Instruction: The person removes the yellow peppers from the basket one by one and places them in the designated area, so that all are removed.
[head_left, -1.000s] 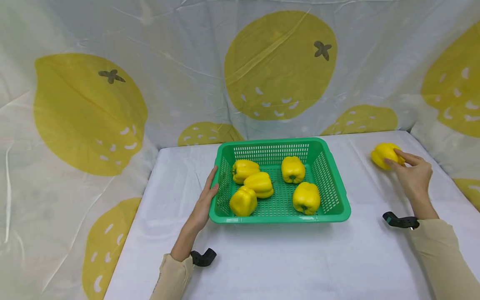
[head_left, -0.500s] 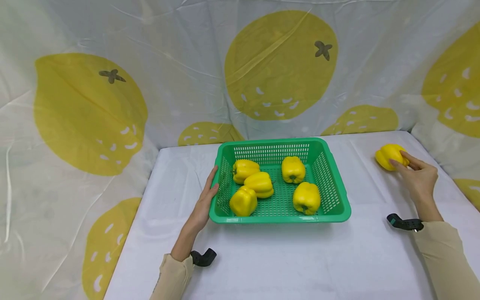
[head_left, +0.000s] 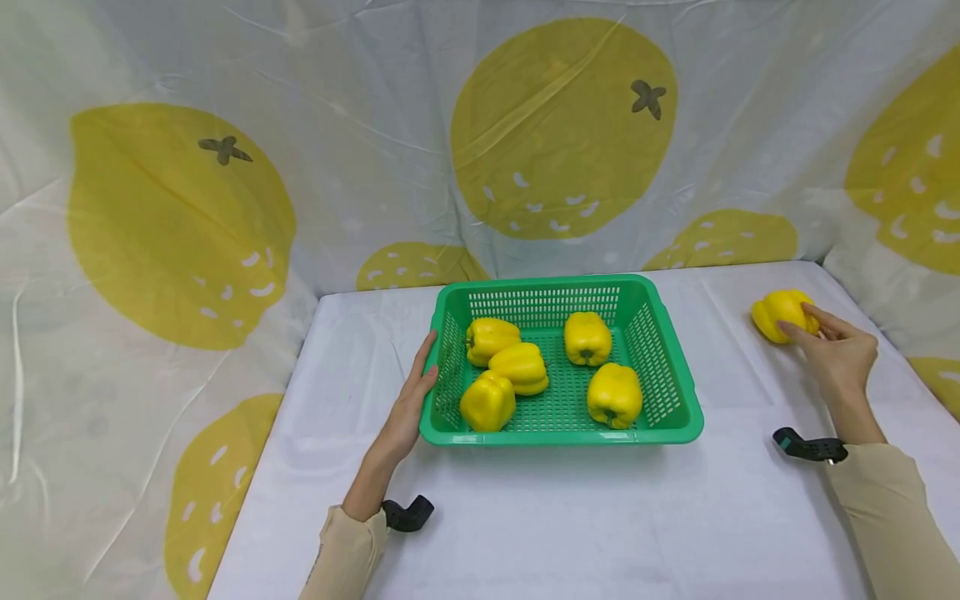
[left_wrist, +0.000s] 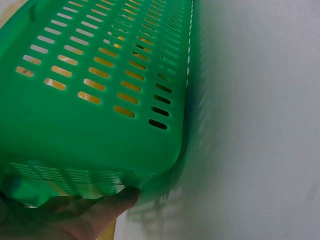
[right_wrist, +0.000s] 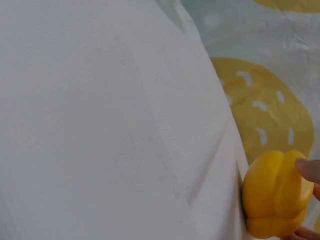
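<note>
In the head view, a green plastic basket (head_left: 555, 438) stands mid-table with several yellow bell peppers (head_left: 588, 338) lying in it. My left hand (head_left: 405, 417) rests along its left side, fingers extended against the wall. The left wrist view has the slotted basket wall (left_wrist: 90, 130) up close, with fingers (left_wrist: 112, 205) touching its outside. At the far right of the table, my right hand (head_left: 843, 354) pinches another yellow bell pepper (head_left: 776, 315) between thumb and fingers. That pepper (right_wrist: 272, 195) appears at the lower right of the right wrist view, a fingertip on its side.
A white cloth (head_left: 555, 525) covers the table. Behind and at both sides hangs a pale curtain (head_left: 360, 167) printed with large yellow fruit. Each wrist wears a black band (head_left: 407, 514).
My right hand has shifted slightly to the right with the pepper, then stayed almost still. The left hand and basket have held their place.
</note>
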